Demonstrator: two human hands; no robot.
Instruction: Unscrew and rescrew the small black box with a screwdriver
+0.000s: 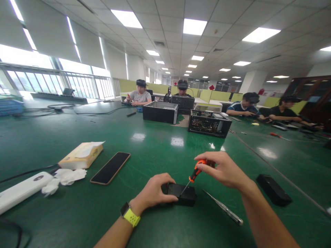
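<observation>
Evidently, left hand (155, 191) clamped black block (189, 197) toward near edge of tabletop (144, 155), probably steadying it | right hand (223, 168) gripped screwdriver (192, 176), tip down at block, presumably for control

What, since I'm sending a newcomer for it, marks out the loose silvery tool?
On the green table, find the black box gripped by the left hand. Just right of it lies a slim, pointed tool. Its shiny, silvery handle sets it apart from the orange-and-black screwdriver in the right hand.
</observation>
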